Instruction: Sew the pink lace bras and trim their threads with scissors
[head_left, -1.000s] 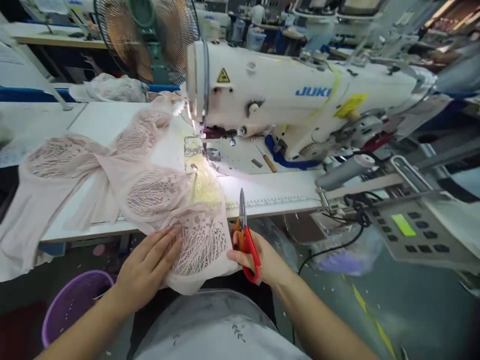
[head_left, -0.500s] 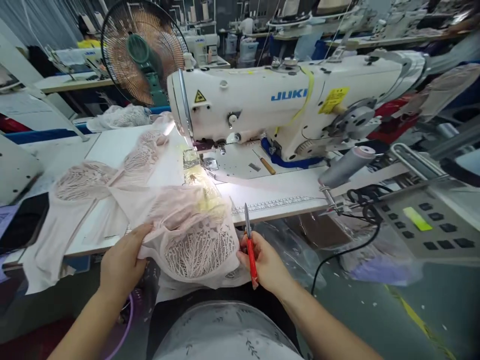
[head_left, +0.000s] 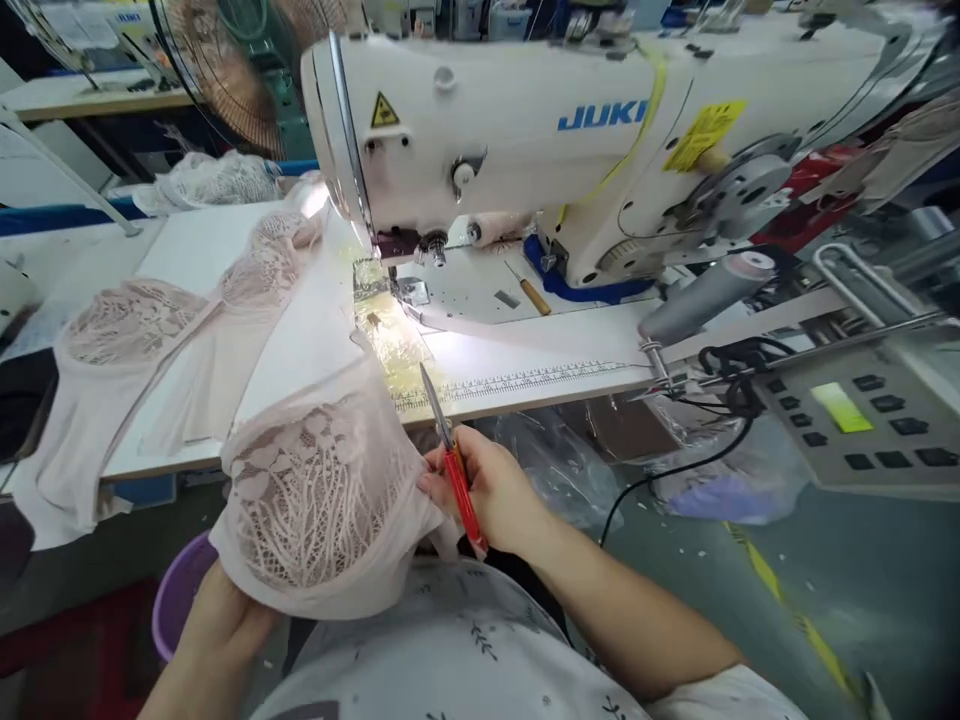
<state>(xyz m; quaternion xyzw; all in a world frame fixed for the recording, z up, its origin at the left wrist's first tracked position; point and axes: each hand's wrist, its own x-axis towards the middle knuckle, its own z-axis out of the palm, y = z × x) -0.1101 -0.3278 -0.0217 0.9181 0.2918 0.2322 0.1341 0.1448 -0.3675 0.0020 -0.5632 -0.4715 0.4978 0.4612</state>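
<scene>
A pale pink lace bra [head_left: 315,500] is stretched between my two hands, its cup facing up in front of my lap. My left hand [head_left: 221,615] grips the lower left edge, its fingers partly hidden under the fabric. With my right hand [head_left: 487,490] I pinch the bra's right edge and also hold red-handled scissors [head_left: 461,490], blades pointing up and away. More pink lace pieces [head_left: 135,330] lie to the left on the white sewing table [head_left: 525,350]. Beyond my hands stands the white sewing machine [head_left: 510,120], its needle area lit.
A printed ruler strip [head_left: 525,385] runs along the table's front edge. A wooden-handled awl [head_left: 534,297] lies by the machine. At right are a grey thread cone [head_left: 705,295] and a control panel [head_left: 870,410]. A purple bin [head_left: 176,590] stands below left; a fan [head_left: 255,70] is behind.
The bra has come off the table edge toward my lap, its cup turned up more fully. My left hand has moved lower, under its edge. The view has tilted down.
</scene>
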